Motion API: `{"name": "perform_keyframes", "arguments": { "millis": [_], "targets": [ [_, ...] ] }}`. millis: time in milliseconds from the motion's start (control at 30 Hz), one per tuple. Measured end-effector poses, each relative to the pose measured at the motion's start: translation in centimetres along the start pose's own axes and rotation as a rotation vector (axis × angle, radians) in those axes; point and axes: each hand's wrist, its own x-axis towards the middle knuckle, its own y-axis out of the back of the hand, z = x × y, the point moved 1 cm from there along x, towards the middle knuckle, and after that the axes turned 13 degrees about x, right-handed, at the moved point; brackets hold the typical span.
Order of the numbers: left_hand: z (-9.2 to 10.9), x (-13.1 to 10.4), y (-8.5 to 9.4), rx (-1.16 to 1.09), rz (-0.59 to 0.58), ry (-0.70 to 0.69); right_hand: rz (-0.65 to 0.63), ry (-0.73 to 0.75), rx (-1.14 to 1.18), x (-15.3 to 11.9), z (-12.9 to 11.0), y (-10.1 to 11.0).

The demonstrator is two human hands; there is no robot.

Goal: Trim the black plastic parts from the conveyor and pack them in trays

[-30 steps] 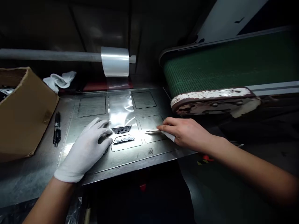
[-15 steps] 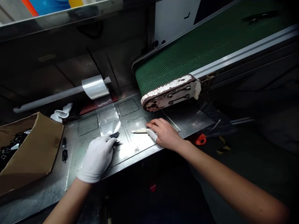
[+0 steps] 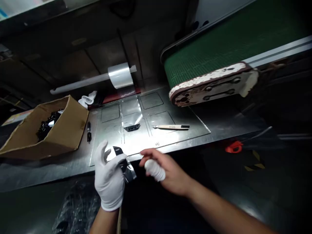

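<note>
My left hand point(image 3: 109, 177), in a white glove, pinches a small black plastic part point(image 3: 119, 153) at the bench's front edge. Clear film point(image 3: 130, 172) hangs from the part on the right. Close by on the right, my bare right hand point(image 3: 163, 167), its thumb wrapped in white, has its fingers apart and nothing visible in them. A craft knife point(image 3: 172, 127) with a pale handle marked A06 lies on the metal plate point(image 3: 185, 117). Another black plastic part point(image 3: 132, 127) lies on the film strip drawn from the clear film roll point(image 3: 121, 75).
On the left stands a cardboard box point(image 3: 78, 122) of black parts, with a black pen point(image 3: 89, 132) beside it. A green conveyor point(image 3: 195, 60) juts over the bench at the back right. Orange-handled scissors point(image 3: 234, 147) hang off the front edge. Plastic-wrapped parts point(image 3: 75, 208) sit below.
My right hand has let go of the knife, which now lies on the plate. Both hands have drawn back toward me, the left holding a black part with film. The view has shifted left.
</note>
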Motion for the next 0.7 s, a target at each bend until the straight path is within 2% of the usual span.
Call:
{"name": "perform_keyframes", "arguments": {
  "millis": [67, 133, 200, 300, 367, 467, 567, 700],
  "targets": [
    [0.0, -1.8, 0.1, 0.100, -0.032, -0.065, -0.069, -0.237, 0.307, -0.2, 2.5, -3.4],
    [-0.1, -3.9, 0.3, 0.161, -0.066, -0.042, -0.018, -0.343, 0.408, -0.6, 4.8, -4.9],
    [-0.3, -6.3, 1.0, 0.081, -0.098, 0.154, 0.058, -0.374, 0.370, -1.1, 6.6, -5.1],
    [-0.4, -9.5, 2.3, -0.136, -0.121, 0.588, 0.065, -0.433, 0.205, -1.2, 8.4, -4.6],
    [-0.7, -11.0, 3.4, -0.188, -0.102, 0.807, -0.019, -0.503, 0.103, -0.7, 9.5, -5.0],
    [-1.8, -12.3, 5.7, -0.251, -0.069, 1.090, -0.196, -0.592, 0.017, -0.2, 11.2, -7.1],
    [-3.6, -13.2, 8.6, -0.336, -0.058, 1.293, -0.327, -0.602, -0.081, 0.1, 13.0, -9.7],
    [-5.6, -14.1, 11.2, -0.393, -0.159, 1.379, -0.451, -0.575, -0.186, 1.0, 15.1, -11.9]
  ]
}}
